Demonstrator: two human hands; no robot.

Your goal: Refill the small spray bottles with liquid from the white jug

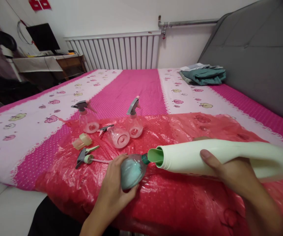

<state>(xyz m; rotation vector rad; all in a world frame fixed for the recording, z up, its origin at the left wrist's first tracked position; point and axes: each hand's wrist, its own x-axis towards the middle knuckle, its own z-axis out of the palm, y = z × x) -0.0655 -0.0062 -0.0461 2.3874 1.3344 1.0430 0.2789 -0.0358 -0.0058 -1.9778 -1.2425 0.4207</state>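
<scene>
My left hand (113, 183) is wrapped round a small clear spray bottle (132, 169) with teal liquid inside, tilted with its open neck to the right. My right hand (226, 170) grips a large pale green detergent bottle (205, 156) held almost level, its green spout touching the small bottle's neck. A loose trigger sprayer head (86, 157) with its tube lies just left of my left hand. All this is over a red plastic sheet (176, 193) spread on the bed.
Two upright spray bottles (134, 121) (87, 116) and a small bottle on its side (118, 136) stand further back on the sheet, beside a pale cap (82, 141). Folded clothes (202, 74) lie by the grey headboard (259, 55). A radiator (117, 50) lines the wall.
</scene>
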